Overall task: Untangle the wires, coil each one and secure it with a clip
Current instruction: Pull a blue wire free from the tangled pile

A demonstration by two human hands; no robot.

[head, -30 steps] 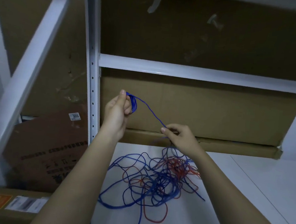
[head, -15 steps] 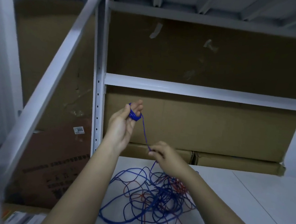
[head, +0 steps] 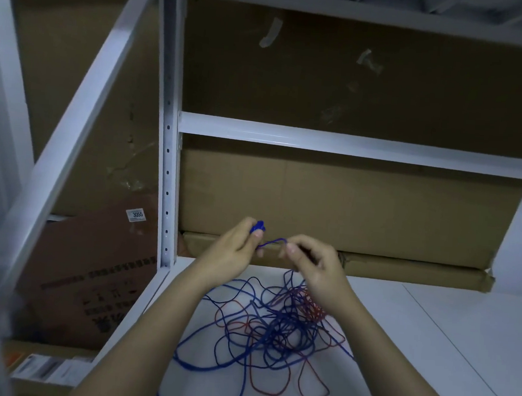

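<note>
A tangle of blue wire (head: 262, 331) and red wire (head: 313, 309) lies on the white shelf (head: 428, 348) in front of me. My left hand (head: 234, 251) is raised above the shelf and grips a small coil of the blue wire (head: 257, 227) wound round its fingertips. A short blue strand (head: 270, 243) runs from that coil to my right hand (head: 313, 269), which pinches it close beside the left hand. From the right hand the wire drops into the tangle. No clip is visible.
A white shelf upright (head: 168, 160) stands just left of my left hand, with a crossbeam (head: 350, 145) above. Flat cardboard boxes (head: 345, 203) lean against the back. More cardboard (head: 94, 272) sits outside the frame at left.
My right hand has risen and come close to the left hand, shortening the strand between them. The left hand and coil now sit lower in the view, which has tilted up.
</note>
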